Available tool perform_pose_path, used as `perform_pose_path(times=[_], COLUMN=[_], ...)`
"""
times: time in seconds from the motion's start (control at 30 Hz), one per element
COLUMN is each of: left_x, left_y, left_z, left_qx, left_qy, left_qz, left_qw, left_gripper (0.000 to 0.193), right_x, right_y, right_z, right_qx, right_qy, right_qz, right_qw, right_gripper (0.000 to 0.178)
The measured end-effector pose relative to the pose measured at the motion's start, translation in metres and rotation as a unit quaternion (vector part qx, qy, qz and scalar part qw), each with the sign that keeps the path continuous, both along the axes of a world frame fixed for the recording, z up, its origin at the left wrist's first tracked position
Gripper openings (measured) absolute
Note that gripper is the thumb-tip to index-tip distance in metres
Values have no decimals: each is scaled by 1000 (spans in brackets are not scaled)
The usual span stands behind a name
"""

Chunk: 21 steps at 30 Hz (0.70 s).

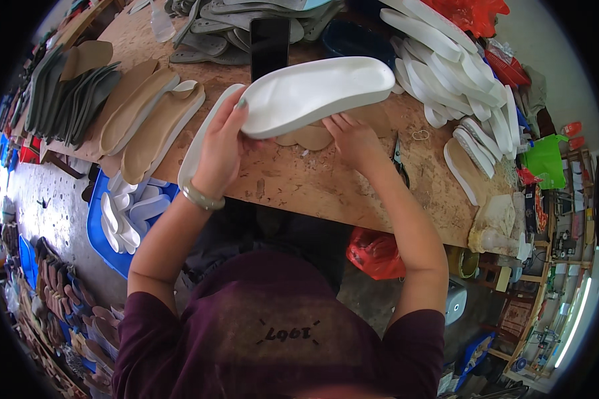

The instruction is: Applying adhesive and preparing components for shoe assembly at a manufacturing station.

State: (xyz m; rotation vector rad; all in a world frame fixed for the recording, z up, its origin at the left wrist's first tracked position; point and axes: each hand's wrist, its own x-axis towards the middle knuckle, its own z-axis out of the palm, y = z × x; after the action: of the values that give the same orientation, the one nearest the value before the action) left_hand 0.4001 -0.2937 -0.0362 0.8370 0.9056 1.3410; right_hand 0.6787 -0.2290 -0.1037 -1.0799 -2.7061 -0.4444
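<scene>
My left hand point(218, 149) is closed on the left end of a white shoe sole point(319, 93), raised above the wooden table with its hollow side showing. Behind that wrist, a second white sole point(192, 153) lies slanting at the table's front edge. My right hand point(354, 143) is below the raised sole, its fingers stretched onto brown insole pieces point(309, 138) that lie flat on the wood. The raised sole hides part of these pieces. Scissors point(398, 158) with dark handles rest just right of my right forearm.
A dark phone point(270, 43) stands before piled grey soles point(209, 43). White soles point(446, 66) are heaped at the far right. Brown insoles lie on white soles point(163, 133) at left, beside upright dark sheets point(73, 100). A blue basin point(98, 223) holds white pieces below the table point(299, 193).
</scene>
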Motion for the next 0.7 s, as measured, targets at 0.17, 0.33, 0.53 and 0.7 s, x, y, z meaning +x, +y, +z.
perform_pose_path(times=[0.17,0.33,0.53,0.7], left_x=[43,137,157,96], left_y=[42,85,102,31], left_z=[19,34,-14,-30], left_qx=[20,25,163,101], left_qy=[29,44,267,337], left_qz=[-68,-195,-59,-93], left_qw=[997,980,948,931], left_gripper=[42,47,52,37], right_x=[0,-13,-13,-2], right_y=[-8,-25,-21,-12], right_z=[2,2,5,-2], right_qx=[-88,11,-4,-30], right_qy=[13,90,112,116], right_qz=[-36,1,-12,-14], right_qw=[995,996,994,993], right_gripper=[39,32,10,23])
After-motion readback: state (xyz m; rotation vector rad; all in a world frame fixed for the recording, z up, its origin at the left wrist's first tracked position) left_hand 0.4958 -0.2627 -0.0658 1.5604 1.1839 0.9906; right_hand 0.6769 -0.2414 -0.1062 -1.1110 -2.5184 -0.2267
